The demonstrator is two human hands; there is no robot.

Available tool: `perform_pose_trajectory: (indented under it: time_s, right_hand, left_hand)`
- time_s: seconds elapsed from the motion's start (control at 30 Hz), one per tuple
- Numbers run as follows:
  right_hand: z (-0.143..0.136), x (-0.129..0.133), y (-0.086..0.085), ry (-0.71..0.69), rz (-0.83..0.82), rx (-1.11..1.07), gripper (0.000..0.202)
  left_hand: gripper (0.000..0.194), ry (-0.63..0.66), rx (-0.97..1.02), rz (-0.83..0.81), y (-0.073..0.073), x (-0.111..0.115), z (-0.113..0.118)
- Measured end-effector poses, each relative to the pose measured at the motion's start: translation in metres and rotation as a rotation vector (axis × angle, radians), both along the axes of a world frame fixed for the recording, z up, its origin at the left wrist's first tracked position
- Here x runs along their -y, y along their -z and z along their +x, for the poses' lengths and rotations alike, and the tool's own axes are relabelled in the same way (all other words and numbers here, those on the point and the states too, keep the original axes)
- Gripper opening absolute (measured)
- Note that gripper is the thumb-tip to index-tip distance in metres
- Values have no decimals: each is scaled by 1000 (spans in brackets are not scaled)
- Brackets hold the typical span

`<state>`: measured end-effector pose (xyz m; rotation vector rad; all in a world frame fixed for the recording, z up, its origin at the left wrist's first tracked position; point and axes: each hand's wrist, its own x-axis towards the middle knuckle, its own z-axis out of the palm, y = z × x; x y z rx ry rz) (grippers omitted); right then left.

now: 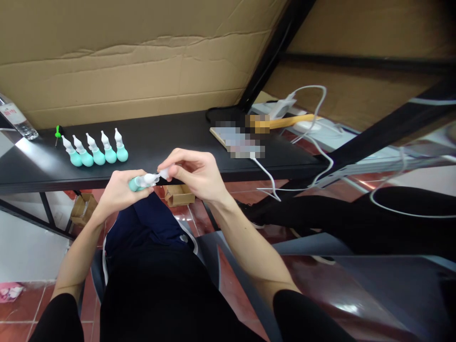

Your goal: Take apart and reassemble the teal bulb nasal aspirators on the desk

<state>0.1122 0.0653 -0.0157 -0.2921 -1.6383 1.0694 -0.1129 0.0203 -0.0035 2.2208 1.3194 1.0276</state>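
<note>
My left hand [123,187] is wrapped round a nasal aspirator [141,181] with a teal bulb and a whitish nozzle section, held just off the shelf's front edge. The fingers of my right hand [195,173] pinch a small white translucent tip [164,173] at the nozzle end; whether it is joined to the nozzle I cannot tell. Behind my left hand, several like aspirators [97,154] lie side by side in a row on the black tabletop [167,135], teal bulbs toward me and white nozzles pointing away.
A green-handled screwdriver [58,133] and a water bottle [17,118] are at the left. A blurred-out phone-like object [233,140] with a white cable [265,173] lies at the right. Cardboard boxes [179,194] stand below. Another person's dark-clothed leg [313,213] is at the right.
</note>
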Motion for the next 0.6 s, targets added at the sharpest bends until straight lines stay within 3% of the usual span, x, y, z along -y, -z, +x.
perform_pose_trajectory:
  time_s: [0.23,0.37,0.6]
  right_hand:
    - [12,9,-7,164,269,266,29]
    - [11,10,-8,245,422,407,26]
    - [4,10,-5,279,425,442,30]
  left_hand:
    - [28,-87,-77,33,2,-1,-3]
    - [13,-103,-178,47,3,-1,-1]
    - [9,-255,-439,134,-2,5,-2]
